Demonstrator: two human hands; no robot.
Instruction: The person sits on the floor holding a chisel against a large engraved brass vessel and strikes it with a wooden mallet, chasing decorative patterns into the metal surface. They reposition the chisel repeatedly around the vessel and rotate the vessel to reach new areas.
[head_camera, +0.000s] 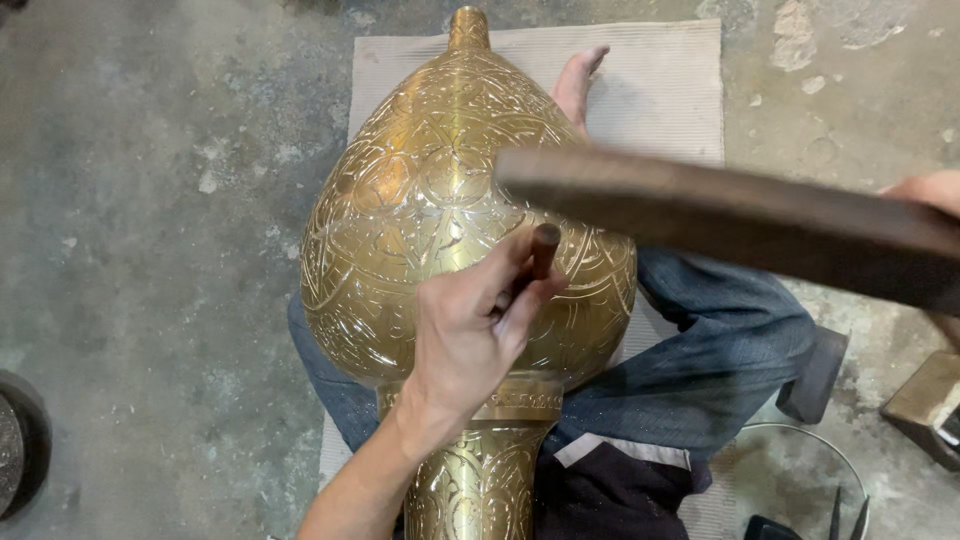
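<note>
Vessel: a large engraved brass vessel (440, 210) lies across the person's lap, its narrow tip pointing away and its foot toward the body.
Left hand: the left hand (470, 335) rests on the vessel's bulge, fingers closed around a short dark punch (542, 252) whose tip touches the brass.
Right hand: the right hand (930, 190) (only its edge shows) grips a long dark wooden bar (740, 220), raised above the vessel's right flank.
Mat: a pale ribbed mat (660, 80) lies under the vessel.
Floor: stained grey concrete floor (150, 200) surrounds the mat.
Block: a wooden block (925, 405) sits right of the vessel.
</note>
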